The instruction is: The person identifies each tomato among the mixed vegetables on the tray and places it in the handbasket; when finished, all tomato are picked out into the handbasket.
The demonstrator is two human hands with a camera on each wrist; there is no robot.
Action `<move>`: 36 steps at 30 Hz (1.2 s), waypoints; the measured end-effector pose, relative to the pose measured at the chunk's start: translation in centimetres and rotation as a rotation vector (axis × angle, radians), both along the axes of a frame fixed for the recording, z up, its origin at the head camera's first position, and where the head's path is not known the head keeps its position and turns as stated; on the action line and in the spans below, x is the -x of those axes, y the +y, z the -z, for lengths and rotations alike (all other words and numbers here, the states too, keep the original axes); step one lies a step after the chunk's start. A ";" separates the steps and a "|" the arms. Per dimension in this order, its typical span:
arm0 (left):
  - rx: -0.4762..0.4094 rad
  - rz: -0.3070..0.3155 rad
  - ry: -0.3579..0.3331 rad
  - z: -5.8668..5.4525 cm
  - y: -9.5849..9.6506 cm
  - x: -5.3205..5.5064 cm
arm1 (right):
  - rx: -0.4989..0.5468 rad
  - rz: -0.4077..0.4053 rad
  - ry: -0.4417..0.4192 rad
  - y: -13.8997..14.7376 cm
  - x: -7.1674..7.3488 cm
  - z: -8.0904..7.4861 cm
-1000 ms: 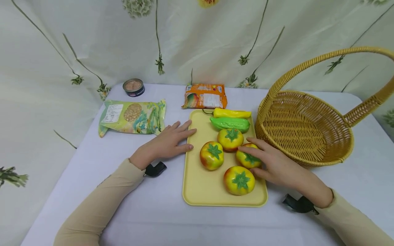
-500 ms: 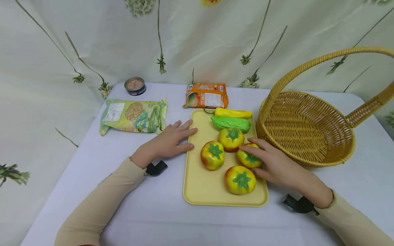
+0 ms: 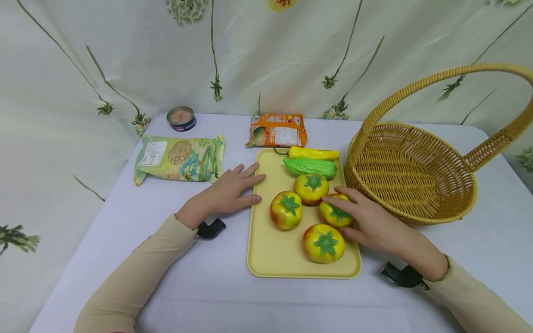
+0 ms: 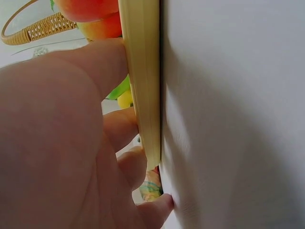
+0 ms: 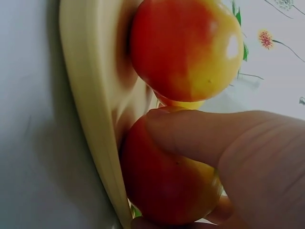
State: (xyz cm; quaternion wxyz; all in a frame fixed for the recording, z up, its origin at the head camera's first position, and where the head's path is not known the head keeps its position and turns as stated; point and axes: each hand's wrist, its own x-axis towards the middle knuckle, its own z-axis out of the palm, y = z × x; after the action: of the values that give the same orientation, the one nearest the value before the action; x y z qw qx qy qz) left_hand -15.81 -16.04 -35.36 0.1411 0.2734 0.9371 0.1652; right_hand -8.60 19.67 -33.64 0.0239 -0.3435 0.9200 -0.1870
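Observation:
My left hand [image 3: 226, 192] lies spread at the left rim of a pale yellow tray [image 3: 270, 259]; in the left wrist view its thumb and some fingers touch the tray's side [image 4: 143, 81]. Several yellow-red persimmons with green leaf tops sit on the tray. My right hand [image 3: 374, 222] grips the rightmost persimmon [image 3: 333, 216], which still rests on the tray. In the right wrist view the thumb presses on that persimmon [image 5: 164, 176], with another persimmon [image 5: 186, 47] beside it. A green pepper-like vegetable [image 3: 310, 168] and a yellow chili pepper [image 3: 314, 153] lie at the tray's far end.
A wicker basket [image 3: 399, 180] with a tall handle stands right of the tray, close to my right hand. An orange snack packet [image 3: 276, 131] lies behind the tray. At the left are a green bag [image 3: 179, 158] and a small tin [image 3: 181, 119].
The view shifts very slightly. Both hands, the persimmons and the tray keep their places.

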 end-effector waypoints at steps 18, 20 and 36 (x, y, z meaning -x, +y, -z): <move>-0.001 0.004 0.004 0.1 -0.3 0.0 | 0.005 0.012 0.016 -0.4 -0.1 0.1; -0.004 0.007 0.001 0.3 -0.2 0.1 | 0.001 0.016 0.010 -0.3 -0.2 0.1; -0.002 -0.006 -0.003 0.2 0.0 0.0 | -0.016 0.023 -0.043 0.1 -0.3 -0.6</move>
State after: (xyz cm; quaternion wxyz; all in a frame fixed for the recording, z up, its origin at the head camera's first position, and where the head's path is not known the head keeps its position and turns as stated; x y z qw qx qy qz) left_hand -15.84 -16.07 -35.56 0.1419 0.2705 0.9374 0.1671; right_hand -8.34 19.78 -33.01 0.0441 -0.3286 0.9247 -0.1873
